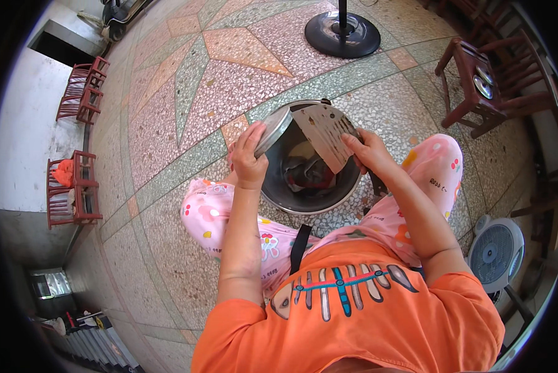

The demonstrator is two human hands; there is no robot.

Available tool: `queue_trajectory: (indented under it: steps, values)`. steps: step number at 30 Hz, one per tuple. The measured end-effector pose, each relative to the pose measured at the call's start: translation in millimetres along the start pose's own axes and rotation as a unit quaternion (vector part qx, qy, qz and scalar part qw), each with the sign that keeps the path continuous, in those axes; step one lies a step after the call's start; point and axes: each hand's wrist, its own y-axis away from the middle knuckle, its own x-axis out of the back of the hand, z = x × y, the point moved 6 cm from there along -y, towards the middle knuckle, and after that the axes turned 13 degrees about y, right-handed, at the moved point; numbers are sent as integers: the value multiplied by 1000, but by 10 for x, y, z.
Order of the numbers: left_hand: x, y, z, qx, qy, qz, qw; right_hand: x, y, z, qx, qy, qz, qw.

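Observation:
My left hand [250, 155] is closed on the edge of a round, shallow metal dish or lid [274, 132], tilted over the left rim of a dark bucket [279, 198]. In my right hand [372, 152] is a cleaver [322, 129] with a broad, grey, dark-stained blade slanting over the bucket. The blade's far left corner meets or nearly meets the dish; contact is hard to tell. Its handle is mostly hidden by my hand. Inside the bucket, between my knees, lie crumpled dark and pale things [307, 171] I cannot make out.
A round black stand base [343, 35] is on the patterned floor ahead. At the right are a wooden chair [478, 102] with shiny metal pieces on it and a grey fan [495, 255]. Reddish wooden chairs [73, 193] line the left wall, one bearing an orange bag.

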Motion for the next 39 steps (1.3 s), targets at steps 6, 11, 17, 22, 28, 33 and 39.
queue_trajectory:
  steps: [6,11,17,22,28,33,39]
  values:
    - [27,20,-51,12,5,6,1000,15,79,-51,16,25,4,1000]
    - [8,23,-39,4,-9,-2,1000,5,69,-35,20,11,11,1000]
    - [0,9,-2,1,-10,-11,1000,24,94,-41,17,38,13,999]
    - [-39,36,-47,17,-14,-29,999,-58,153,-46,22,124,15,992]
    - [-132,82,-61,57,-56,-59,995,-85,163,-77,72,245,77,964]
    - [-186,92,-77,99,-90,-85,987,-142,193,-109,80,280,64,954]
    - [-323,175,-114,113,-97,-146,978,-311,227,-98,105,299,34,948]
